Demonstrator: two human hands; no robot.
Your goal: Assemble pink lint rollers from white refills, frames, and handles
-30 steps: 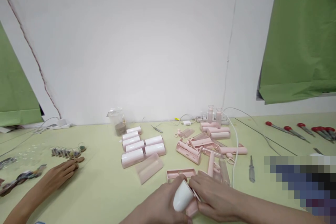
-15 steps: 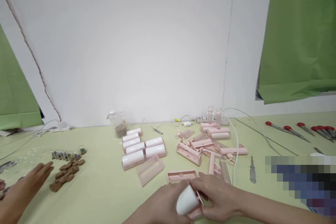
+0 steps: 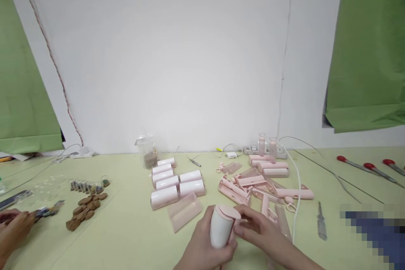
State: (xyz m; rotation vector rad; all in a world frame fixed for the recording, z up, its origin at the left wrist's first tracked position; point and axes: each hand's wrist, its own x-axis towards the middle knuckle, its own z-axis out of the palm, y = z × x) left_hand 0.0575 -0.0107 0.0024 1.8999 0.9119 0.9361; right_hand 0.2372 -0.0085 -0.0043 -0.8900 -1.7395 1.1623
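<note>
My left hand (image 3: 205, 242) is wrapped round a white cylinder (image 3: 220, 228), holding it nearly upright just above the table. A pink round cap (image 3: 228, 212) sits tilted over its top end and juts out to the right. The fingers of my right hand (image 3: 256, 228) pinch the cap's right edge, with some of the grip hidden. To the left of my hands lies a translucent pink cover (image 3: 185, 213). Behind it, several white cylinders (image 3: 164, 196) lie in rows. A heap of pink half-shell casings (image 3: 234, 190) is behind my right hand.
A screwdriver (image 3: 321, 221) and a white cable (image 3: 297, 194) lie on the right, with red-handled tools (image 3: 354, 164) further back. At left, another person's hand (image 3: 15, 228) handles small items near brown discs (image 3: 84, 211). A plastic cup (image 3: 148, 154) stands by the wall.
My hands have brought the white cylinder more upright, with its pink cap now on top. The pink tray-like casing behind them no longer shows. The other person's hand has drawn back left.
</note>
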